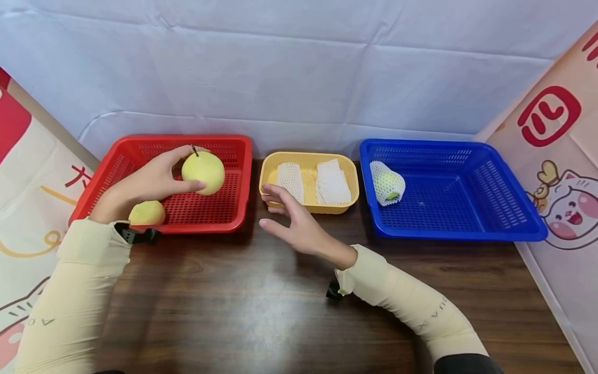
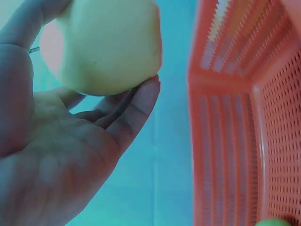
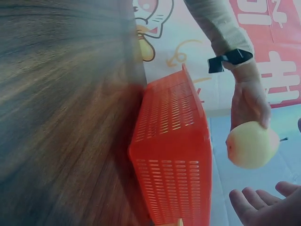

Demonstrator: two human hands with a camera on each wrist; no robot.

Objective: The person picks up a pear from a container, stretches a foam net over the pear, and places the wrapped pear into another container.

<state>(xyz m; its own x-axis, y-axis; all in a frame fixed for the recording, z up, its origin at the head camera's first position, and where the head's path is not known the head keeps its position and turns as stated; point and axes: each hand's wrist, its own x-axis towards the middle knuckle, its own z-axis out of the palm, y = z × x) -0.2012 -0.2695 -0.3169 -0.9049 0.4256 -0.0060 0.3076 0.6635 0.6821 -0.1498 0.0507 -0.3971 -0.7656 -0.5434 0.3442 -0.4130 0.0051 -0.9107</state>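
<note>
A yellow-green pear (image 1: 203, 172) with a dark stem is held by my left hand (image 1: 156, 174), thumb on its near side and fingers behind, above the red basket (image 1: 242, 208). The left wrist view shows the same pear (image 2: 108, 47) raised beside the basket wall. My right hand (image 1: 299, 221) hovers at the front left of a small yellow tray (image 1: 348, 208), fingers spread and holding nothing. In that tray lie two white foam net sleeves (image 1: 290, 182). Another pear (image 1: 148, 213) sits in the red basket under my left wrist.
A blue basket (image 1: 434, 231) stands on the right, with a net-wrapped fruit (image 1: 389, 186) at its left end. All the containers line the back of the brown wooden table (image 1: 261, 311). A pale cloth (image 1: 280, 78) hangs behind them, and printed panels (image 1: 570, 156) stand at the sides.
</note>
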